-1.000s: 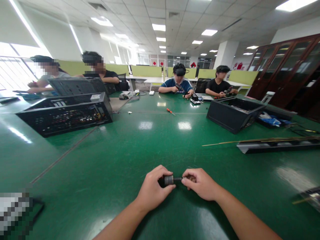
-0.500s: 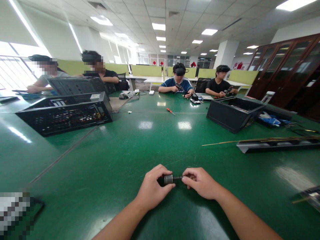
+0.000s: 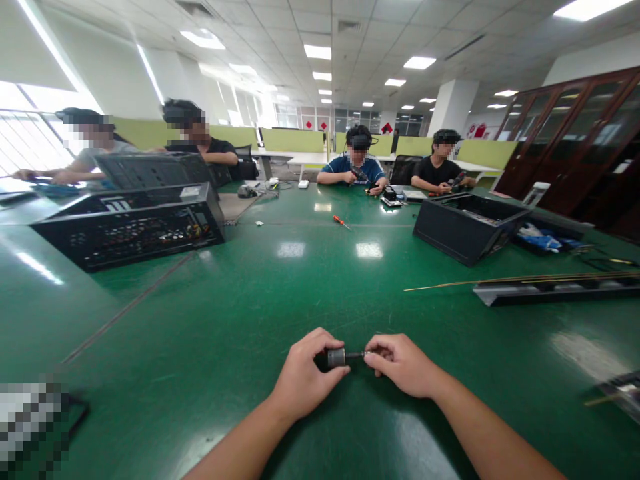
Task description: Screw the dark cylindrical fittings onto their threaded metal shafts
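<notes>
Between my hands, just above or on the green tabletop [image 3: 330, 293], is a dark grey metal cylinder [image 3: 337, 357] with a thin shaft [image 3: 355, 355] pointing right; its exact kind is unclear. My left hand [image 3: 309, 367] curls around the cylinder, with thumb below and fingers above; its left part is hidden in the grip. With thumb and fingers pinched together, my right hand [image 3: 397, 363] holds the shaft's right end, and the tip is hidden by the fingers.
Black computer cases [image 3: 135, 230] lie at left, another case [image 3: 465, 227] at right. Thin rods [image 3: 450, 285] rest across a metal channel [image 3: 550, 291]. A red screwdriver [image 3: 340, 221] lies farther off. Several co-workers sit across the table, one person [image 3: 353, 167] holding a dark tool.
My two hands and the metal cylinder stay almost in the same place. At far left, a co-worker's hand has moved outward to the left.
</notes>
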A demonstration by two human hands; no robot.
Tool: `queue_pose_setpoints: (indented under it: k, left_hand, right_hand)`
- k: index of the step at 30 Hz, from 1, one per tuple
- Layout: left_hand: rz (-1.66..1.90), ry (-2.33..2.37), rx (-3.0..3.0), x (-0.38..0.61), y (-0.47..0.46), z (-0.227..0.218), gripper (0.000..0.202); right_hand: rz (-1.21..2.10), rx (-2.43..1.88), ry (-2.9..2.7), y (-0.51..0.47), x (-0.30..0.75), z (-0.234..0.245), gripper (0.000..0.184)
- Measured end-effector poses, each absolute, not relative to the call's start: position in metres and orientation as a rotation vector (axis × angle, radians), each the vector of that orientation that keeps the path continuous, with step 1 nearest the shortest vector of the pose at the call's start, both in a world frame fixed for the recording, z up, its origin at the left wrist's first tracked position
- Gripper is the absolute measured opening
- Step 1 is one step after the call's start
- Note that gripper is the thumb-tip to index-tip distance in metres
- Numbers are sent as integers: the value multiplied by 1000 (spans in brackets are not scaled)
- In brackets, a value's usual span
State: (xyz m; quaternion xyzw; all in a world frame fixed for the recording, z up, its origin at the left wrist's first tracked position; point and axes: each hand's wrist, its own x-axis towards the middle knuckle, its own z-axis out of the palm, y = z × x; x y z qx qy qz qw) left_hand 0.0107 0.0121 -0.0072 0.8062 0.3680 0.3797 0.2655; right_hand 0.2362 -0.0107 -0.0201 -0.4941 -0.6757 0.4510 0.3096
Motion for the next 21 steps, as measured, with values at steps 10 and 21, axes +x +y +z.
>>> queue_pose_setpoints:
  k: [10,21]
  left_hand:
    - [1037,1003,2198,9,13,-4,27]
    - [1042,1008,2195,9,13,-4,28]
  right_hand:
    - [1202,-1281,-1785,-10,238,-21,21]
    - [1212,-1284,-1770,-9,239,-22,22]
